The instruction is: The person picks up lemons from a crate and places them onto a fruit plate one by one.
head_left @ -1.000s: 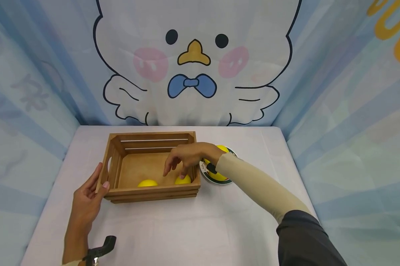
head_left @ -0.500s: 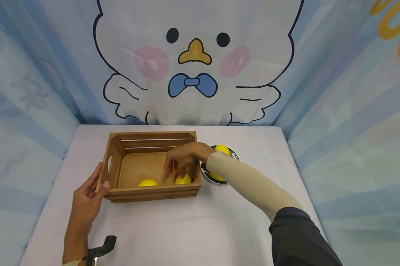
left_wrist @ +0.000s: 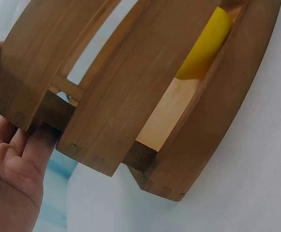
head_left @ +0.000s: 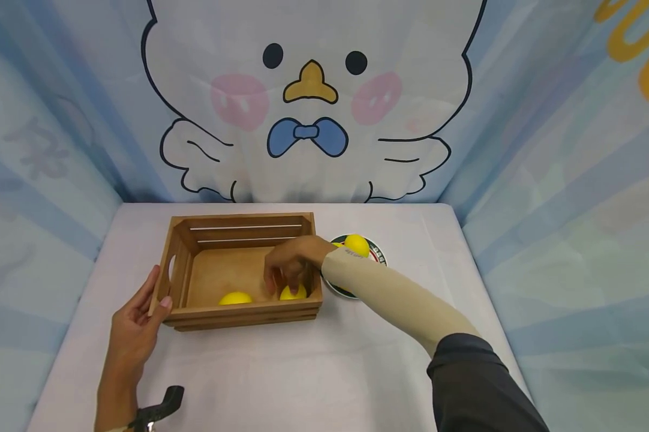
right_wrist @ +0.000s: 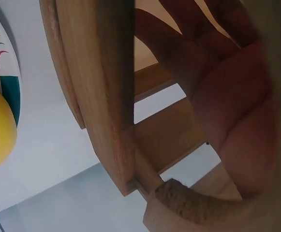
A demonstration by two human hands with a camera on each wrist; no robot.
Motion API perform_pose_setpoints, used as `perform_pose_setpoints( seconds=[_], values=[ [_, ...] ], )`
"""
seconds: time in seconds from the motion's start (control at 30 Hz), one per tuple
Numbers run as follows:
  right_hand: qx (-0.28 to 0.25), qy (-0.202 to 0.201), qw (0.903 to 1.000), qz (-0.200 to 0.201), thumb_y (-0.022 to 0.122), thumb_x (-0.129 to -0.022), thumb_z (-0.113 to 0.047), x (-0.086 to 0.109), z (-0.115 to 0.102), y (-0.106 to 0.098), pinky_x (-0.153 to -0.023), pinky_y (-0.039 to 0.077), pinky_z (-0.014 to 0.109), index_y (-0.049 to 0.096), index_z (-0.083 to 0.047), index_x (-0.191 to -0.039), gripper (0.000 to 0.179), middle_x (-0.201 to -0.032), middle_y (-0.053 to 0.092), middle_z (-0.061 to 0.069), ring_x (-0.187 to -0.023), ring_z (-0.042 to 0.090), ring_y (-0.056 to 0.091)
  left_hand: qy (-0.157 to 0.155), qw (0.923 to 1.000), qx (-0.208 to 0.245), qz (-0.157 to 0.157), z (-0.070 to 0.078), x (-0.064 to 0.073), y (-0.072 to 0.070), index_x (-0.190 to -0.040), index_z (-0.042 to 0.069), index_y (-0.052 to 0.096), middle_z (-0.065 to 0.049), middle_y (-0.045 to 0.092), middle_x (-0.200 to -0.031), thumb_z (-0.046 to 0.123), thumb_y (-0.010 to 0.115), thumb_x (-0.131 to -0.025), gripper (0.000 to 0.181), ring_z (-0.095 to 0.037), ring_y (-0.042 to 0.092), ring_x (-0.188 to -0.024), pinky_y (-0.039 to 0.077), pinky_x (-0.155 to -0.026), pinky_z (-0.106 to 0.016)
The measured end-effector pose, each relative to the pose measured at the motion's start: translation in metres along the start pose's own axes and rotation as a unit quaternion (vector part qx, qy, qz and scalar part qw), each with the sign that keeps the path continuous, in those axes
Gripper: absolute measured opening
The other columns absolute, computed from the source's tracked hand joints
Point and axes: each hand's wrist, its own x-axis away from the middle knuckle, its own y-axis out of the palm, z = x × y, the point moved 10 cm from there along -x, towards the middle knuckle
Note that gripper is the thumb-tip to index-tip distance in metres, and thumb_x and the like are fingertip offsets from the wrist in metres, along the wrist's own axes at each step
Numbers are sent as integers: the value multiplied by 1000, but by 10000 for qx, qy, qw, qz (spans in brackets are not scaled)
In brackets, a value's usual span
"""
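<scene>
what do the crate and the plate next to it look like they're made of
Crate: wood, smooth and perhaps varnished, given its visible grain and slats. Plate: maybe ceramic or melamine, smooth white with printed colours; the look leaves which open.

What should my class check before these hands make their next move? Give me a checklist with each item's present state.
1. Crate steadied: ok; the left hand holds its left end.
2. Right hand inside the crate: ok; it is at the right yellow object.
3. Secure grip on that object: cannot tell; the hand partly hides it.
4. Left yellow object clear of both hands: ok; it lies apart from them.
5. Plate in full view: not ok; the tan sleeve hides part of it in the head view.
</scene>
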Motion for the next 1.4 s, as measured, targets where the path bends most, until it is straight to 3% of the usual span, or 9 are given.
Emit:
perform_pose_setpoints(
  seconds=[0.13,0.37,0.67,1.0,1.2,1.4],
  values=[
    [57,336,9994,-113,91,-83,-8,-4,3,4,-103,50,28,79,-27,-116,40,-127,69,-3,-114,13,57,2,9999,112,-6,1,1,-1,-166,38,28,13,21,-176,24,60,-110,66,-27,23,-164,38,-111,-8],
    [289,520,9977,-314,90,-84,-4,-12,3,16,-103,51,29,77,-28,-118,44,-123,67,-7,-115,13,57,82,9996,263,-17,2,2,-1,-166,36,29,14,22,-176,21,61,-110,66,-26,23,-165,38,-111,-7],
    [52,890,9958,-216,85,-86,1,-10,9,24,-78,58,27,73,-29,-113,42,-123,65,-8,-107,15,58,116,9997,199,27,4,1,-2,-167,35,29,9,22,-176,21,61,-110,67,-25,24,-164,38,-110,-6],
    [274,553,9981,-22,87,-84,0,-14,4,21,-70,54,23,73,-21,-115,40,-126,67,3,-97,15,59,114,9998,144,25,4,1,-1,-167,34,29,10,22,-176,22,61,-110,66,-25,24,-164,38,-111,-7],
    [586,51,9971,480,92,-82,-7,-15,-5,14,-75,50,24,75,-22,-109,36,-115,69,2,-97,15,57,78,9998,156,8,1,0,0,-166,37,29,12,22,-176,22,61,-110,66,-25,24,-164,38,-111,-7],
    [851,-265,9908,1021,94,-81,-11,-14,-12,5,-79,52,25,71,-26,-106,37,-104,66,-3,-96,15,57,116,9999,115,3,3,0,0,-167,33,29,12,22,-176,22,60,-110,66,-26,25,-164,38,-110,-7]
  ],
)
